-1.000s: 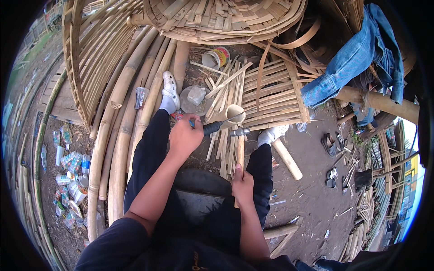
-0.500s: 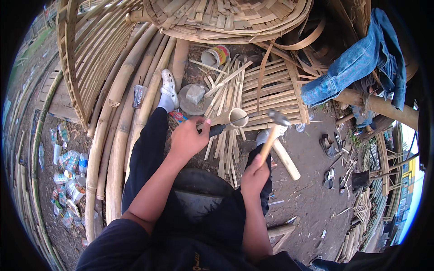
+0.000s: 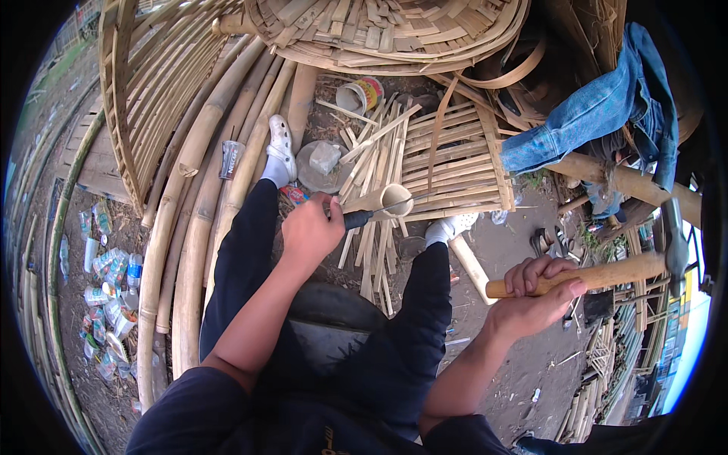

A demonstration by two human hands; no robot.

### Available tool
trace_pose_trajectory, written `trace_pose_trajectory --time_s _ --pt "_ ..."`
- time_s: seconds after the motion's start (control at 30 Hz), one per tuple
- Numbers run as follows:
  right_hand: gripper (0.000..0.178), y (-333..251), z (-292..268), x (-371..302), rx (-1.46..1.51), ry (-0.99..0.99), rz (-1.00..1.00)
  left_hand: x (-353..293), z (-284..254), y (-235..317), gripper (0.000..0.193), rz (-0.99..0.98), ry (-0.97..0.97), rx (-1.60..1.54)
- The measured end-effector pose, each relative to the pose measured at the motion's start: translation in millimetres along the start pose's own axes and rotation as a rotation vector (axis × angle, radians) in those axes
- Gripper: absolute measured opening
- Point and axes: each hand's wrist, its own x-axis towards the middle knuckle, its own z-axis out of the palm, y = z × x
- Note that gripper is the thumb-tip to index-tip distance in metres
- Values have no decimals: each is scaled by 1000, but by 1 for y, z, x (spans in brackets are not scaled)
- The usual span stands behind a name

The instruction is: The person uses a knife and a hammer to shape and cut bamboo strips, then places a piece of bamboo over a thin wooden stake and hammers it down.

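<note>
My left hand (image 3: 312, 231) is closed around the dark handle of a tool with a long thin metal shaft (image 3: 358, 219). The shaft lies across the open end of a hollow bamboo tube (image 3: 399, 200), whose far end is by my left fingers; whether they grip the tube too, I cannot tell. Out to the right, my right hand (image 3: 535, 296) is wrapped round the wooden handle of a hammer (image 3: 599, 274). Its metal head points right, well apart from the bamboo. Under the tube lies a loose pile of split bamboo strips (image 3: 378, 163).
A slatted bamboo panel (image 3: 455, 163) lies beyond the strips, beside a bucket (image 3: 360, 95) and a stone (image 3: 324, 157). Long bamboo poles (image 3: 203, 205) run along my left. A woven bamboo piece (image 3: 387, 38) stands ahead; denim cloth (image 3: 599, 114) hangs at right.
My right hand has swung the hammer away from the bamboo tube, out to the right and nearer the camera. My left hand with its tool stays nearly in place.
</note>
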Motion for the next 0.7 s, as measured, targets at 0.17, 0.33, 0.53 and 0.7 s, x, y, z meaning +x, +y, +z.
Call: trace_pose_trajectory --time_s 0.17,0.33,0.53,0.7 --pt "45 141 -51 -128 -871 -555 350 3 0 -5 25 -13 -35 72" --pt "47 117 -48 -83 -740 -545 679 3 -2 -11 22 -28 -18 74" --pt "43 -2 -16 -4 -213 -127 218 3 -2 -4 20 -42 -5 76" --pt "49 61 -27 -78 -71 65 232 1 1 1 20 -38 -32 55"
